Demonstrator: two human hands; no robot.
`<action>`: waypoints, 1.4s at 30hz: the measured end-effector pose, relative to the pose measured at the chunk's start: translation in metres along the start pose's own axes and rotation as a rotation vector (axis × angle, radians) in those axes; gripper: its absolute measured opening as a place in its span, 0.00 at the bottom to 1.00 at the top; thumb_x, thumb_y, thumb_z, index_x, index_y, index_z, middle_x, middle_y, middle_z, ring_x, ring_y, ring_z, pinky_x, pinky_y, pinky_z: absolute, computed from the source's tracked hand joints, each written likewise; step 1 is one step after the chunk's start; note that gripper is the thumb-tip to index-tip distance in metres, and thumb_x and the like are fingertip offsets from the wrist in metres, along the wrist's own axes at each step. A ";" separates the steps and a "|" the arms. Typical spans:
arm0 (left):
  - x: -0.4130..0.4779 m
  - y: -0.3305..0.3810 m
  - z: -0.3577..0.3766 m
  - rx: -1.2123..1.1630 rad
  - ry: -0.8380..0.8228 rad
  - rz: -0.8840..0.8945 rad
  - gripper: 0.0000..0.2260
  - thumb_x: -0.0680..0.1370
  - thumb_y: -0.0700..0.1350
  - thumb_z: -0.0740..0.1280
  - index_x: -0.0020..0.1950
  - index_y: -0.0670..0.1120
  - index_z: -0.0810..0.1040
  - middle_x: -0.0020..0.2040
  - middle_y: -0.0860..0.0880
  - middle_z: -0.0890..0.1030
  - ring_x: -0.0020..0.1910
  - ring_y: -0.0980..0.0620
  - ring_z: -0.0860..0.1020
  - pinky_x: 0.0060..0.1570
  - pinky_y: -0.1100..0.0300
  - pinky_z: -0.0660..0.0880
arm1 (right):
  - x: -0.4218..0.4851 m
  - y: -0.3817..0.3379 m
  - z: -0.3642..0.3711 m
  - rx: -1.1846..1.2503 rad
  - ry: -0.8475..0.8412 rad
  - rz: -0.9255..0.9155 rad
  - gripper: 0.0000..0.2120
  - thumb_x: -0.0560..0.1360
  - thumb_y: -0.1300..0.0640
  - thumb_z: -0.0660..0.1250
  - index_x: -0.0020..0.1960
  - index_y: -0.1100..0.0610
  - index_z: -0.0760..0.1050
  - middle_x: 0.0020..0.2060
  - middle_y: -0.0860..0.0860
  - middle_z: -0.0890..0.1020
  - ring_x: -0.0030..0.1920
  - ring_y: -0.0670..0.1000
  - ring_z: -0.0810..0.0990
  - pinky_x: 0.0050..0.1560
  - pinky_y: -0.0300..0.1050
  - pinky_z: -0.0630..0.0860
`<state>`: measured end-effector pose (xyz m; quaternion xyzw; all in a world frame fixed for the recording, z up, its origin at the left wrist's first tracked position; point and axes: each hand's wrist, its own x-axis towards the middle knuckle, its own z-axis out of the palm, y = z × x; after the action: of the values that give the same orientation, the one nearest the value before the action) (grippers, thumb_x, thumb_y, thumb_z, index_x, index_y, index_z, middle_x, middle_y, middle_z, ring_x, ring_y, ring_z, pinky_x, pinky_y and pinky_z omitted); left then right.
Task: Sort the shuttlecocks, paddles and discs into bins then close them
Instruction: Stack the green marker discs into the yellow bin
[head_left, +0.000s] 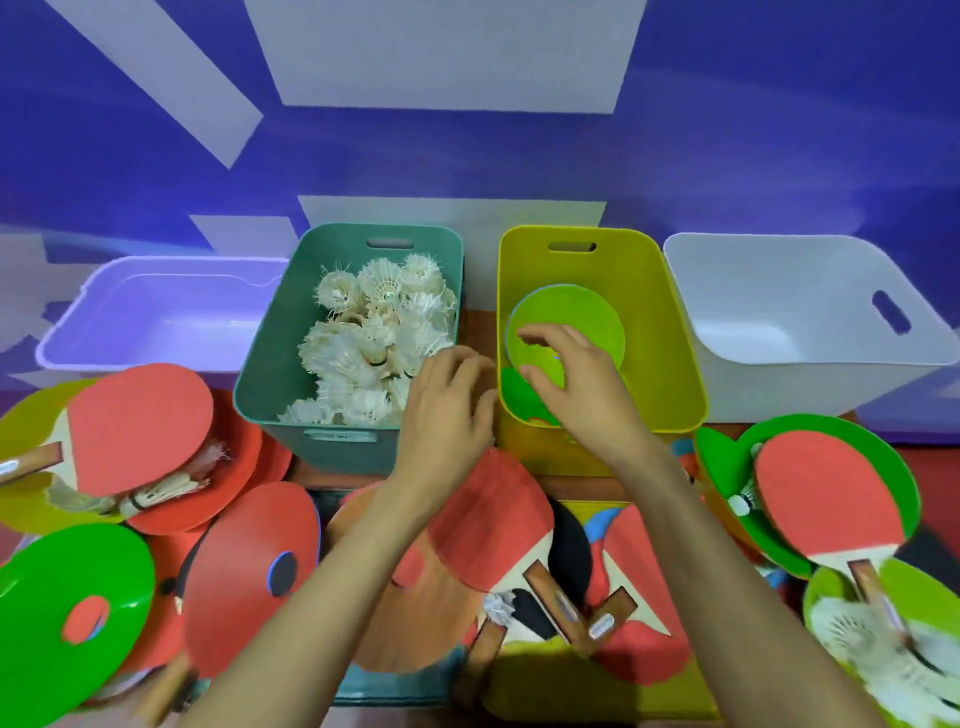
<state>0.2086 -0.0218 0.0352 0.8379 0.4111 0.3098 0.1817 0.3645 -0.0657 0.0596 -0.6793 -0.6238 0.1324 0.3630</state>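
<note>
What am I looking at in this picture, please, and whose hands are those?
No machine here: a person sorts things by hand, and the picture comes from a camera on their head, looking down. Four bins stand in a row: lilac bin, teal bin full of shuttlecocks, yellow bin holding green discs, white bin. Paddles, discs and shuttlecocks lie jumbled in front. The right hand hangs over the yellow bin, fingers spread, holding nothing. The left hand sits at the teal bin's near corner, fingers curled; whether it holds anything is hidden.

Wall: flat violet-blue painted wall (156, 78), evenly lit.
Panels: pale grey rectangular panels (447, 52) across it.
Surface: red-brown tabletop (479, 332) below the wall.
</note>
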 end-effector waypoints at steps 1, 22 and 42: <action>-0.007 0.016 0.008 -0.021 -0.007 0.025 0.11 0.73 0.45 0.63 0.53 0.44 0.77 0.52 0.46 0.75 0.52 0.48 0.73 0.54 0.56 0.68 | -0.013 0.007 -0.012 -0.009 0.018 -0.007 0.16 0.74 0.62 0.68 0.61 0.57 0.74 0.54 0.54 0.79 0.57 0.53 0.76 0.59 0.47 0.71; -0.129 0.246 0.214 -0.200 -0.623 0.122 0.14 0.75 0.42 0.66 0.61 0.42 0.75 0.58 0.43 0.74 0.59 0.45 0.72 0.59 0.55 0.69 | -0.282 0.194 -0.176 -0.219 0.161 0.576 0.16 0.75 0.60 0.66 0.62 0.59 0.73 0.55 0.57 0.77 0.57 0.57 0.75 0.53 0.46 0.69; -0.174 0.260 0.264 0.005 -0.421 0.258 0.09 0.75 0.45 0.60 0.43 0.44 0.79 0.38 0.46 0.80 0.39 0.43 0.78 0.42 0.55 0.70 | -0.322 0.214 -0.168 -0.438 0.011 0.635 0.10 0.75 0.63 0.62 0.55 0.61 0.77 0.50 0.59 0.77 0.52 0.63 0.74 0.50 0.52 0.70</action>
<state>0.4534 -0.3292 -0.0794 0.9300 0.2545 0.1481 0.2202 0.5716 -0.4158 -0.0517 -0.9009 -0.3938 0.0985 0.1536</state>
